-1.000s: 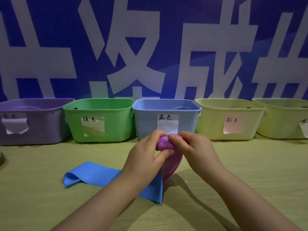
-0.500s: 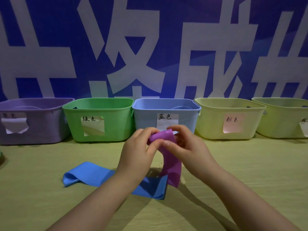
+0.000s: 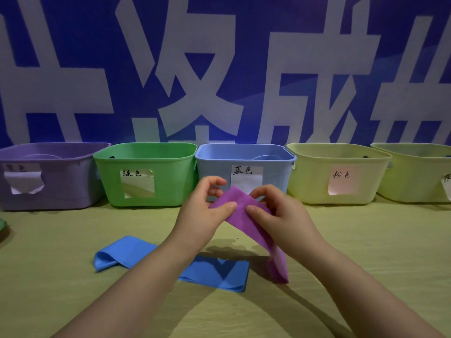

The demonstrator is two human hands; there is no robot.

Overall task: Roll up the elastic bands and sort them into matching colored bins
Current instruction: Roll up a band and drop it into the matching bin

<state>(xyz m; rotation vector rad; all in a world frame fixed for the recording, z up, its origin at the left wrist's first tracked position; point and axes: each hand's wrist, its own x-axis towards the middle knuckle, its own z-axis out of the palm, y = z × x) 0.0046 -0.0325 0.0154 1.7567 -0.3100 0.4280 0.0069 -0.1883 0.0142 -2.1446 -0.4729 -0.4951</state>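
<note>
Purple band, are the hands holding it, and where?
Yes. Both the left hand and right hand pinch the purple elastic band near its upper end; the rest hangs down.

Purple band (image 3: pixel 246 215), blue band (image 3: pixel 214 273), bins purple (image 3: pixel 56 191), green (image 3: pixel 170 181), light blue (image 3: pixel 214 167), two pale yellow (image 3: pixel 310 181), yellow-green table (image 3: pixel 73 240), blue wall (image 3: pixel 80 32) with white characters.

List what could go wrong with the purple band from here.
Both hands, left hand and right hand, pinch only the top of the purple band; its loose tail hangs near the blue band and might roll crooked. The purple bin sits far left, so a misdrop is possible.
</note>
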